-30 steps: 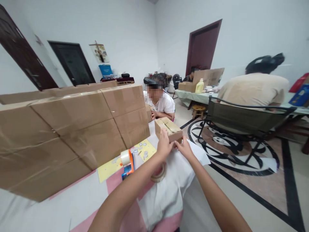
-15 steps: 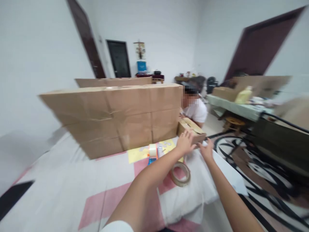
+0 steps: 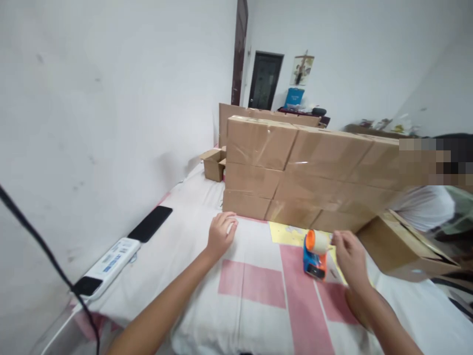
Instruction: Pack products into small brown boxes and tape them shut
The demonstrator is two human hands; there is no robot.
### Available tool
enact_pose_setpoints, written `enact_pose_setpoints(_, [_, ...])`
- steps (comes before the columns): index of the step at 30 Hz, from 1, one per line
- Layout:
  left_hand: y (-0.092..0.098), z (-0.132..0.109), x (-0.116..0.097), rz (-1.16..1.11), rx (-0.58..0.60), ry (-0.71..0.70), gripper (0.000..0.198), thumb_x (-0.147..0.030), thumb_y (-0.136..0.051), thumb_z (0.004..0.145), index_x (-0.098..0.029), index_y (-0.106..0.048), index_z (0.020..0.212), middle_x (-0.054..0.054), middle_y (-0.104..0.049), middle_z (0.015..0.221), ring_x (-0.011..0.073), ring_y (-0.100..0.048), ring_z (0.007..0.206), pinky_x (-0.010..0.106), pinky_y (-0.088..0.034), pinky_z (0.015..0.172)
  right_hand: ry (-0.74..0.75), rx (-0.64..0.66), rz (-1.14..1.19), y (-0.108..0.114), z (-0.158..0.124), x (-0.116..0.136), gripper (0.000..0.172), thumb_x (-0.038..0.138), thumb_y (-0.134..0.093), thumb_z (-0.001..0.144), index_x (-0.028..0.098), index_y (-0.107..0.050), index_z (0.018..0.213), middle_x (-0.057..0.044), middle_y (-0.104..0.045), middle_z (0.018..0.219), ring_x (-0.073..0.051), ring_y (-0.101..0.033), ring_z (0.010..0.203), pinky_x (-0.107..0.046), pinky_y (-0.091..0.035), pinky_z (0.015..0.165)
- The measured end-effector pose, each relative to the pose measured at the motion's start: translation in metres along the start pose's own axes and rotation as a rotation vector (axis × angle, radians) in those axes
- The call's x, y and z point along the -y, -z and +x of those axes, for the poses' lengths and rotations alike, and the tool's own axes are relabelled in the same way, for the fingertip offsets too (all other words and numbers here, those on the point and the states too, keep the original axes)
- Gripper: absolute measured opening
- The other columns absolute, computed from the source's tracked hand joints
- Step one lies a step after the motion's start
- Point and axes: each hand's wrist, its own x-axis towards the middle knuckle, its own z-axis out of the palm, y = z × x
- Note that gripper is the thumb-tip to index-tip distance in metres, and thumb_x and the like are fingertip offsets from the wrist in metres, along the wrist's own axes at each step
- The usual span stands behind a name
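Nearest to us, under the right forearm, we record a brown, curved-edged object [image 3: 353, 306], mostly covered and not identifiable from what shows. It rests on a white cloth with pink blocks [image 3: 201, 308].

Next, we find the right hand [image 3: 349, 259] with its fingers curled; we cannot tell whether they pinch anything. The blue-and-orange plastic tape dispenser [image 3: 314, 261] lies immediately left of these fingertips. Its long axis runs roughly away from us, the pale tape roll [image 3: 321, 242] at the far end, level with the fingertips. Contact between fingers and roll we cannot confirm. The right hand is clearly the nearer one; the left hand [image 3: 221, 234], loosely bent and holding nothing, is well apart on the dispenser's other side.

Right of the right hand, we note a brown cardboard box [image 3: 399, 249]. Beyond both hands stands a wall of taped brown cartons [image 3: 303, 172], and past the box, a co-worker's white sleeve [image 3: 424, 209].
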Motion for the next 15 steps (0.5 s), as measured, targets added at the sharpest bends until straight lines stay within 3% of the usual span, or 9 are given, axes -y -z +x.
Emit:
enact_pose_setpoints(4, [0.02, 0.01, 0.072, 0.053, -0.102, 0.267, 0.023, -0.028, -0.046, 0.1, -0.022, -0.067, 0.09, 0.007, -0.07, 0.11, 0.0227, -0.063, 0.108, 0.04, -0.049, 0.097, 0.137, 0.299, 0.217, -0.101, 0.002, 0.087, 0.045, 0.05, -0.049, 0.097, 0.021, -0.053, 0.062, -0.003, -0.057, 0.069, -0.017, -0.055, 0.066, -0.03, -0.042, 0.064])
enact_pose_setpoints(7, [0.012, 0.034, 0.126, 0.091, -0.129, 0.45, 0.02, -0.031, -0.05, 0.097, -0.021, -0.066, 0.102, 0.01, -0.068, 0.115, 0.0255, -0.061, 0.115, 0.042, -0.047, 0.103, 0.188, 0.499, 0.333, -0.181, -0.002, 0.141, 0.04, 0.044, -0.047, 0.098, 0.02, -0.061, 0.069, -0.004, -0.063, 0.072, -0.017, -0.06, 0.07, -0.028, -0.043, 0.065])
enact_pose_setpoints(9, [-0.002, 0.06, 0.161, 0.117, -0.12, 0.561, 0.037, -0.034, -0.063, 0.089, -0.017, -0.06, 0.122, 0.015, -0.064, 0.125, 0.0303, -0.058, 0.123, 0.046, -0.045, 0.107, 0.187, 0.59, 0.426, -0.236, -0.001, 0.172, 0.032, 0.039, -0.046, 0.099, 0.02, -0.068, 0.086, -0.007, -0.071, 0.09, -0.019, -0.066, 0.085, -0.029, -0.048, 0.076])
enact_pose_setpoints(12, [-0.031, 0.107, 0.21, 0.138, -0.083, 0.691, 0.089, -0.04, -0.079, 0.075, -0.011, -0.036, 0.147, 0.025, -0.05, 0.146, 0.037, -0.046, 0.139, 0.049, -0.039, 0.113, 0.094, 0.597, 0.57, -0.321, 0.013, 0.212, 0.032, 0.035, -0.048, 0.094, 0.019, -0.066, 0.115, -0.011, -0.069, 0.124, -0.023, -0.063, 0.115, -0.035, -0.048, 0.099])
enact_pose_setpoints(15, [-0.064, 0.148, 0.25, 0.145, -0.037, 0.757, 0.115, -0.043, -0.083, 0.069, -0.01, -0.015, 0.156, 0.029, -0.032, 0.158, 0.0388, -0.032, 0.149, 0.049, -0.034, 0.117, -0.191, 0.439, 0.572, -0.399, 0.045, 0.238, 0.04, 0.028, -0.048, 0.091, 0.015, -0.06, 0.127, -0.014, -0.062, 0.137, -0.025, -0.051, 0.134, -0.039, -0.039, 0.113])
